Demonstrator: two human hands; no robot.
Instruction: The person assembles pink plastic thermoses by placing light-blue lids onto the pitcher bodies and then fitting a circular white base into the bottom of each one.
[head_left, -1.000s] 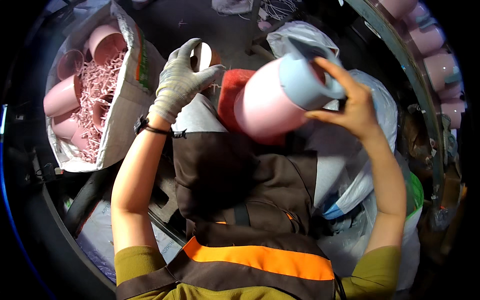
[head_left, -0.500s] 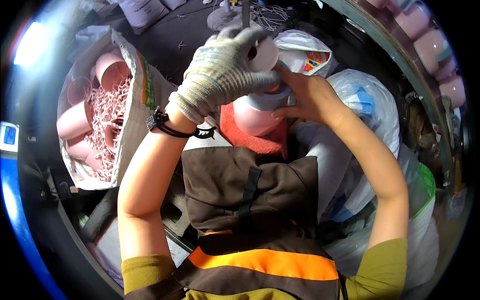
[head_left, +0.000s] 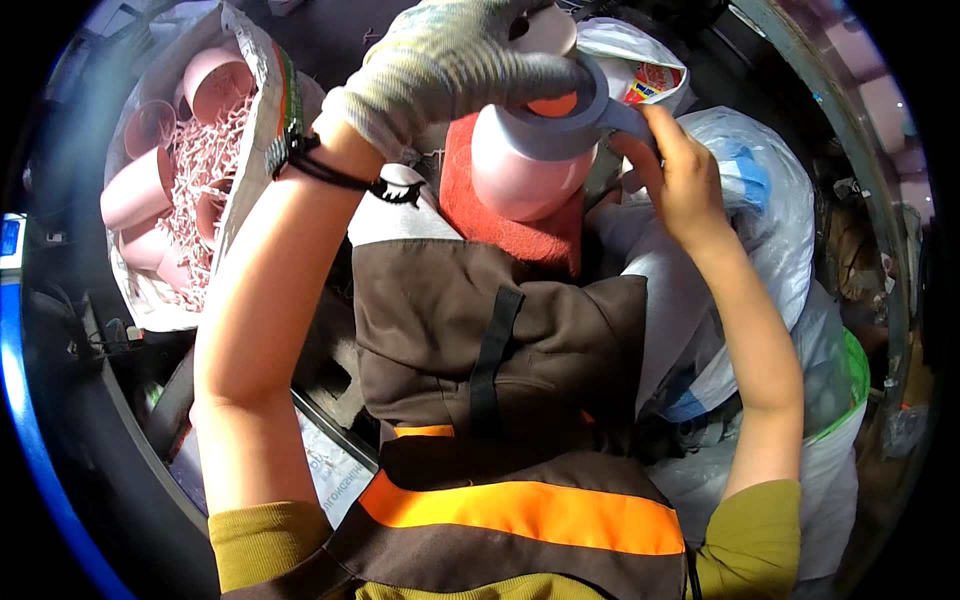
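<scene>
A pink jug (head_left: 525, 178) with a grey collar (head_left: 545, 132) and a grey handle (head_left: 630, 122) stands on a folded red cloth (head_left: 462, 190) beyond my lap. Bare-skinned, my right hand (head_left: 682, 170) has its fingers closed around the handle's outer end. My left hand (head_left: 440, 70), in a pale knitted glove, is above the jug's mouth. Its fingers are curled round a pale round cup-like part (head_left: 552, 32), just over the collar. Something orange (head_left: 553, 104) shows inside the jug's mouth. The far fingers of the glove run out at the picture's top edge.
At left a white sack (head_left: 262, 80) holds pink curled scraps (head_left: 200, 165) and several pink cups (head_left: 138, 188). Plastic bags (head_left: 770, 250) crowd the right side. A metal rail (head_left: 800, 75) curves along the far right, with pink pieces (head_left: 860, 100) behind it.
My right hand has shifted from the jug's side out to its handle, which now shows. The gloved left hand remains over the mouth with the pale part. The whole view has tilted slightly.
</scene>
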